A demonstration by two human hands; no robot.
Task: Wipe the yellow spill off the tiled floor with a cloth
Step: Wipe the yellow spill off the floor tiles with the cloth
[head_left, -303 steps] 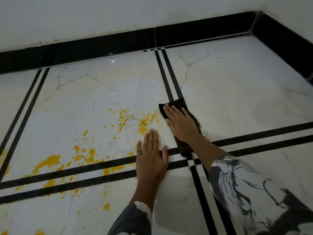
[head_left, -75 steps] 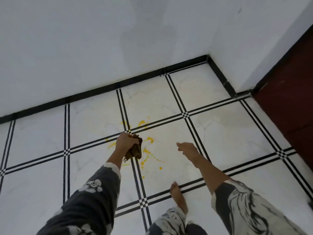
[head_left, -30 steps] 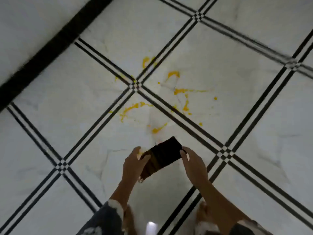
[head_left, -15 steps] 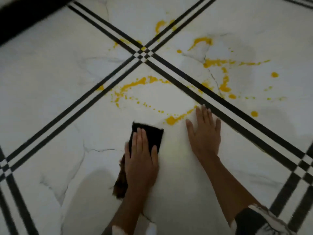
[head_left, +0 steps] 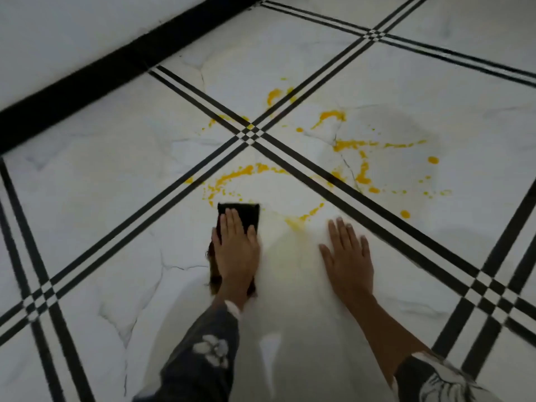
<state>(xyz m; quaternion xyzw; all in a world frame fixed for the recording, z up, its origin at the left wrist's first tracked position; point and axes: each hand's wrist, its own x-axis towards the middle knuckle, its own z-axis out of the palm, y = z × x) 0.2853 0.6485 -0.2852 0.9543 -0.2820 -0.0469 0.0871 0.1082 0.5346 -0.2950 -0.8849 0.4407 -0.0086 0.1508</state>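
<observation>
Yellow spill (head_left: pixel 352 145) lies in streaks and drops on the white tiled floor (head_left: pixel 116 175), spread around a crossing of black tile lines (head_left: pixel 250 134). My left hand (head_left: pixel 236 250) presses flat on a dark folded cloth (head_left: pixel 242 211), whose far edge sticks out past my fingertips, just short of a yellow arc (head_left: pixel 232 178). To the right, my right hand (head_left: pixel 346 253) rests flat on the bare tile with fingers spread, holding nothing. A thin yellow smear (head_left: pixel 304 217) lies between the cloth and my right hand.
A black skirting strip (head_left: pixel 95 79) runs along the white wall (head_left: pixel 58 30) at the upper left. Double black lines cross the floor diagonally, with another crossing (head_left: pixel 490 288) at the right. My patterned sleeves (head_left: pixel 203 358) fill the bottom.
Over the last second both hands lowered the cloth to the floor. In the last half second my left hand pushed it forward toward the spill; my right hand stayed planted.
</observation>
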